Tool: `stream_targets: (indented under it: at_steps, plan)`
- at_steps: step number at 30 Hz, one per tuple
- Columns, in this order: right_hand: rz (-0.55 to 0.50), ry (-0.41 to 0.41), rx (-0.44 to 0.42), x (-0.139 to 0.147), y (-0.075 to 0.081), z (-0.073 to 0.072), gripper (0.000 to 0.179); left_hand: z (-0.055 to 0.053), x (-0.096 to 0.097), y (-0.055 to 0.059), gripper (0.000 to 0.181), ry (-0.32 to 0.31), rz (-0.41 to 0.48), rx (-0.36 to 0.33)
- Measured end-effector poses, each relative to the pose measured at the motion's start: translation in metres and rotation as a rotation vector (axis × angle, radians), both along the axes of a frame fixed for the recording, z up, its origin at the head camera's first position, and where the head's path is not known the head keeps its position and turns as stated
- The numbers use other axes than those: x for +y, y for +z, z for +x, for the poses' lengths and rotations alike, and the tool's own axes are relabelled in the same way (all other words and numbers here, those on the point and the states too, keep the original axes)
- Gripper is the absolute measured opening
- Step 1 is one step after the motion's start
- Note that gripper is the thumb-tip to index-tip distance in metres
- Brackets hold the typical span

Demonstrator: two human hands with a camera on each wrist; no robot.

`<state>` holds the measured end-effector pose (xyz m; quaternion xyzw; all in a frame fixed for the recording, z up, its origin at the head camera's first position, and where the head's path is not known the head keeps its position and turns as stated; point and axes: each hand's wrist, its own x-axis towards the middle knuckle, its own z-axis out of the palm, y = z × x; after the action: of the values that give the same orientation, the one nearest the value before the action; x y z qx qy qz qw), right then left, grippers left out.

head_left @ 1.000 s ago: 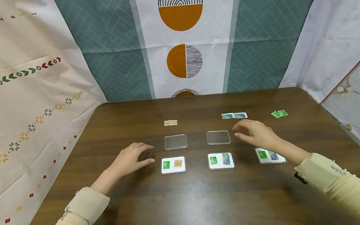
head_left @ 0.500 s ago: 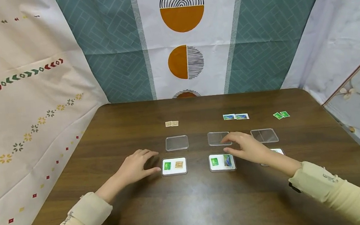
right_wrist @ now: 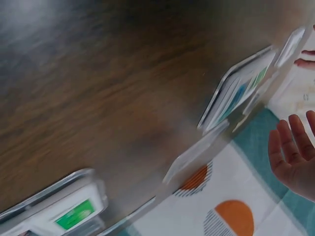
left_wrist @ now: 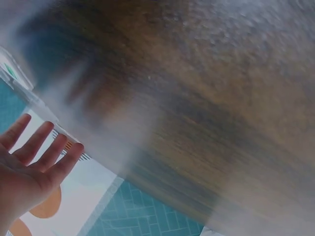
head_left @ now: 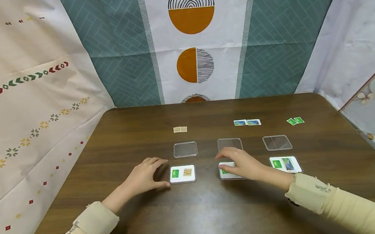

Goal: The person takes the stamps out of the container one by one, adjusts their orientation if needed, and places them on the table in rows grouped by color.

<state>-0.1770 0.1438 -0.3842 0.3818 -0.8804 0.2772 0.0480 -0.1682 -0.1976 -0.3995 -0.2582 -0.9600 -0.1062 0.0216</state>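
Note:
My left hand [head_left: 146, 177] hovers with relaxed, spread fingers at the left edge of a clear case [head_left: 181, 174] that holds a green stamp and a tan stamp on white backing. In the left wrist view, the fingers of the left hand [left_wrist: 42, 164] are extended with nothing between them. Over the middle case [head_left: 232, 177] reaches my right hand [head_left: 243, 165], thumb and index apart, hiding most of that case and its stamps. Further right lies another case [head_left: 282, 164] with a green and a blue stamp. The right wrist view shows the right hand [right_wrist: 295, 157] with loosely bent fingers.
Behind the cases lie three transparent covers: a left one [head_left: 185, 150], a middle one [head_left: 230, 143] and a right one [head_left: 277, 143]. Farther back rest pairs of tan stamps [head_left: 180, 129], blue stamps [head_left: 247, 122] and green stamps [head_left: 295, 121] on the brown table [head_left: 134, 125].
My right hand has swept leftward and nearer, from beside the right cover to over the middle case, uncovering the right case. The left hand has shifted slightly right, up to the left case.

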Motion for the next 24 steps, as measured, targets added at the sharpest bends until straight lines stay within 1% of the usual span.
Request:
stream_targets:
  at_steps: [8,13,16,19,24]
  plan:
    - [0.025,0.052,-0.006,-0.021,-0.002,0.004,0.022,0.002,0.003,-0.007,0.079,0.008,-0.031,-0.003]
    - [0.051,0.074,-0.001,-0.035,0.000,0.004,0.022,0.002,0.006,-0.010,0.079,0.021,-0.039,0.001]
    - [0.066,0.086,0.011,-0.045,0.003,0.003,0.021,0.001,0.009,-0.010,0.078,0.032,-0.047,0.002]
    - [0.058,0.100,0.014,-0.054,0.005,0.002,0.020,0.001,0.010,-0.009,0.078,0.037,-0.054,-0.008]
    - [0.053,0.119,-0.011,-0.071,0.007,0.000,0.019,0.000,0.013,-0.008,0.078,0.044,-0.051,-0.028]
